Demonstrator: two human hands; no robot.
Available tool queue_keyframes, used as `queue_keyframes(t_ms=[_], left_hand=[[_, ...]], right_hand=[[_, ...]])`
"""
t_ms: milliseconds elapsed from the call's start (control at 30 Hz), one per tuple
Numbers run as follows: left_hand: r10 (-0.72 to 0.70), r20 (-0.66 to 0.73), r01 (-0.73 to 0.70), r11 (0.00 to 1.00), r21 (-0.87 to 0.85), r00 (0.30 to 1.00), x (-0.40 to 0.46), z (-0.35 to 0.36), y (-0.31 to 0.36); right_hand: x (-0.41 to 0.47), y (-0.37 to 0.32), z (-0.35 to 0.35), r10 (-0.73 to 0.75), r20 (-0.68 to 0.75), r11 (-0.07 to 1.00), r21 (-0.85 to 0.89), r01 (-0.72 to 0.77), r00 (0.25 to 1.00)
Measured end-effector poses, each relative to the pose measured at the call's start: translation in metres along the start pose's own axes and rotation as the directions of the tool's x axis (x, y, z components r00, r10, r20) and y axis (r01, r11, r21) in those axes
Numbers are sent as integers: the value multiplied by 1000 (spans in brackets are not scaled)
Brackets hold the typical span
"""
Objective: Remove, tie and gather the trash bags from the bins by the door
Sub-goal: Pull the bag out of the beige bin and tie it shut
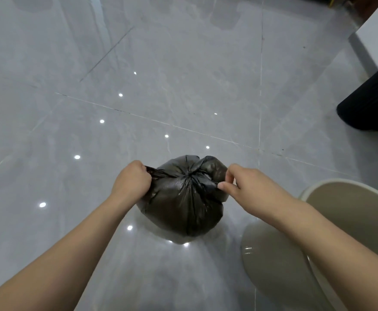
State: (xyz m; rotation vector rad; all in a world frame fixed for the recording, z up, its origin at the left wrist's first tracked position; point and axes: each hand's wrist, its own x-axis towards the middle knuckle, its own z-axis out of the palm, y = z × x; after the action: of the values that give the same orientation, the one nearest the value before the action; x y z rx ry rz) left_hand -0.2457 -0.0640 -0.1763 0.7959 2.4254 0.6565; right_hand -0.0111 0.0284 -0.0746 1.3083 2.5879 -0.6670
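1. Black trash bag (183, 198) sits on the glossy grey tile floor (93, 97), low centre of the head view, full and rounded, neck gathered to a puckered centre (189, 175) on top.
2. Left hand (132, 180) is fisted tight on the bag's left tail of plastic (154, 171), fingers curled closed around it, touching the bag's upper left side.
3. Right hand (239, 182) pinches the right tail (215, 179): thumb and forefinger together on the plastic, other fingers curled loosely above it.
4. Key relation: the two tails run left-right across the bag top, one to each hand, with the gather dead centre between the fists. Both hands look equally near the gather; neither has the advantage.
5. Judged step: cinching or knotting the neck. Pull axis is outward along that left-right line; crossing the tails would bring the hands together over the centre.
6. Whether a knot is already closed cannot be told; the centre is just dark creases.
7. Beige bin (351, 221) stands just right of the bag, under the right forearm, rim near the elbow line, interior looks bare. It limits rightward pull room.
8. Dark object (372, 104) at the right edge, well apart; unclear what it is.
9. Left and far side: open floor, plenty of room.
10. Risk: thin plastic could tear at the right pinch if yanked.
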Motion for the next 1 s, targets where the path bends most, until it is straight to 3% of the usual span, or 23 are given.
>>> queue_keyframes(t_ms=[133, 200, 267, 300, 333, 400, 467, 533, 600, 667, 800, 900, 1000], left_hand=[[-144, 59, 155, 938, -310, 988, 9, 4, -5], [-125, 77, 146, 892, -428, 989, 4, 2, 2], [-57, 90, 93, 876, -473, 994, -3, -1, 9], [-29, 106, 76, 877, -475, 994, -8, -3, 11], [-6, 132, 68, 880, -470, 991, -13, -5, 12], [51, 176, 23, 919, -393, 983, -26, -9, 15], [94, 228, -61, 987, -149, 969, -39, -14, 22], [145, 287, -171, 983, 68, 947, -49, -13, 27], [220, 364, -265, 961, 77, 905, -54, -9, 28], [320, 435, -344, 939, -26, 841, -59, -4, 26], [447, 525, -371, 895, -250, 724, -66, -2, 22], [495, 496, -416, 869, -268, 714, -62, -4, 16], [548, 429, -508, 834, -215, 718, -58, -14, 16]], right_hand=[[7, 0, 2, 153, -12, 941, -304, -150, 988], [11, -2, 5, 239, 7, 903, -369, -220, 971], [14, -4, 7, 341, 101, 924, -222, -312, 935], [17, -4, 6, 385, 177, 922, -28, -387, 906], [19, -5, 5, 425, 265, 843, 232, -485, 865], [21, -7, 3, 460, 445, 417, 655, -630, 768], [23, -11, 4, 423, 533, 64, 789, -611, 733], [24, -18, 9, 402, 532, -108, 836, -538, 745], [25, -24, 18, 436, 437, -158, 898, -411, 787], [25, -28, 28, 463, 299, -93, 953, -290, 834], [21, -27, 58, 485, 54, 344, 906, -247, 873], [13, -22, 77, 421, -49, 640, 723, -259, 906], [5, -19, 83, 279, -57, 833, 511, -212, 959]])
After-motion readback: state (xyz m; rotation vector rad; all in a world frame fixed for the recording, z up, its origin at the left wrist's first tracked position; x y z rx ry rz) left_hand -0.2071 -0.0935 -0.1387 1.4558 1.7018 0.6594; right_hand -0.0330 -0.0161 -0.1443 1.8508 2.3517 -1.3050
